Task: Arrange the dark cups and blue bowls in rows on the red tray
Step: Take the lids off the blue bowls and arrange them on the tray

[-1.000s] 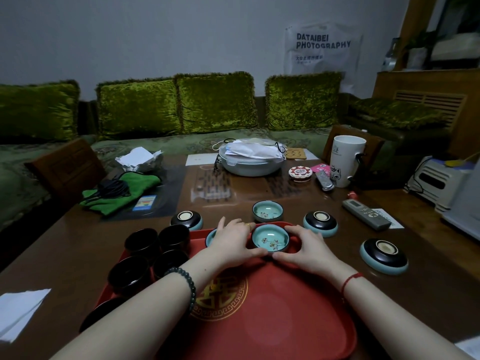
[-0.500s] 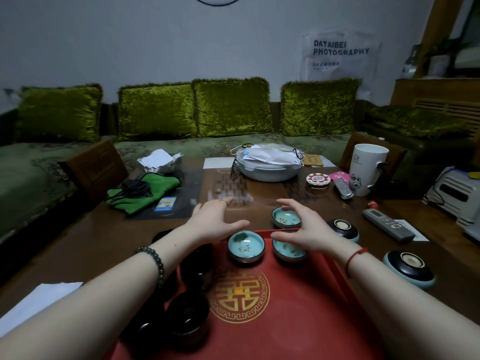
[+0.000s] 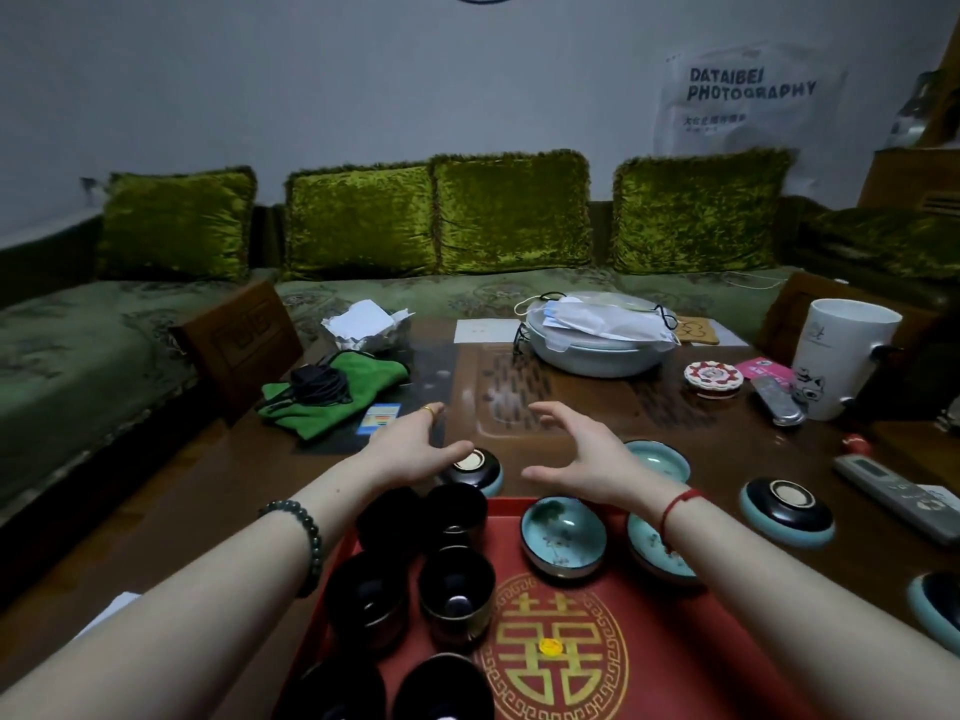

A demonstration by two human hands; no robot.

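Note:
The red tray (image 3: pixel 675 641) with a gold emblem lies at the near table edge. Several dark cups (image 3: pixel 456 595) stand on its left side. Two blue bowls sit upright on its far edge: one (image 3: pixel 563 532) in the middle, one (image 3: pixel 649 550) partly under my right wrist. Beyond the tray, an upside-down bowl (image 3: pixel 475 467) lies beside my left hand (image 3: pixel 410 449), and an upright bowl (image 3: pixel 660 459) lies behind my right hand (image 3: pixel 587 454). Both hands hover over the table, fingers spread, holding nothing. More overturned bowls (image 3: pixel 787 509) lie to the right.
A green cloth with a black cable (image 3: pixel 332 392), a covered basin (image 3: pixel 597 340), a white mug (image 3: pixel 841 356), two remotes (image 3: pixel 904 493) and a round coaster (image 3: pixel 712 379) stand on the wooden table. A green sofa runs behind.
Both hands let go of the blue bowl on the tray's far edge and moved forward over the table beyond the tray. The camera tilted up and closer.

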